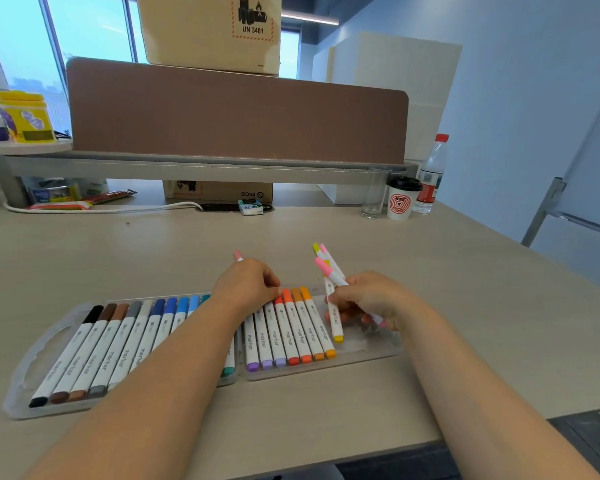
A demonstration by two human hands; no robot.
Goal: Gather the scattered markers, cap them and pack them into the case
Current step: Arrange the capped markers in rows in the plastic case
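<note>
Head cam, the only feed I had from my end. The clear case (28, 362) lay opened flat on the bench (136, 251), two halves side by side, handle at the left. In the left half I counted ten markers (94, 355) by their top caps: black, two browns, two greys, four blues and a sliver of teal. After that the left forearm covered the row, so no total there. The right half was easier: seven in a neat line, three purple, one red-orange, one orange and two amber-yellow. The far right end of that half showed bare plastic.

The left hand (246, 284) sat over the top caps of the right half, fingers curled around one pink marker (238, 255), only its tip poking out behind the knuckles. The right hand (371, 299) hovered above the bare end of the case, fingers closed on a bunch (329, 271) of markers. Three coloured ends stuck up past the fist, two pink and one yellow-green, and one yellow end hung down over the tray. Couldn't tell exactly how many were in that bunch.

At the back right of the bench stood one empty glass (373, 197), one paper cup (400, 204) with a black lid and one water bottle (432, 174) with a red cap, all close together.
</note>
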